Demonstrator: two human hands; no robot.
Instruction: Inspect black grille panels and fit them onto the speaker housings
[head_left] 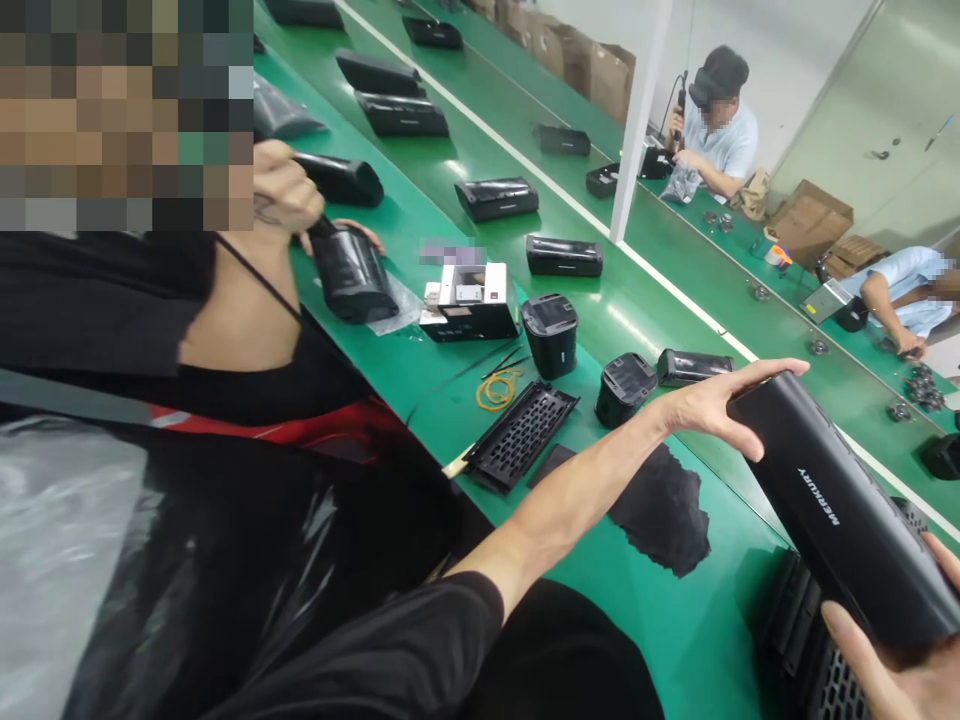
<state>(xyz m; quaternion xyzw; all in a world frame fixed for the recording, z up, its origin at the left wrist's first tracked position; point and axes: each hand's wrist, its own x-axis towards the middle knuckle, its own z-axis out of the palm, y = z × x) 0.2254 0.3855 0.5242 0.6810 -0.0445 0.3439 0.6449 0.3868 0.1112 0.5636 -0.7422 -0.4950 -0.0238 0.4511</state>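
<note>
At the right, a long black housing (847,520) with white MERKURY lettering is held tilted above the green bench. My left hand (716,405) grips its upper end, thumb on the near side and fingers along the far edge. The lower end rests in my right hand (900,670), its thumb and fingers around the two sides and partly out of frame. Beneath the housing is a stack of black perforated grilles (840,680), partly hidden. A ragged black cloth (667,515) lies under my left forearm, close to a single perforated grille (521,435).
Two upright black cases (551,335), yellow rubber bands (497,390) and a white-and-black box (472,300) stand or lie nearby. Black units line the green conveyor (630,320). A co-worker's hand (285,190) holds another black unit at left. Two people work across the line.
</note>
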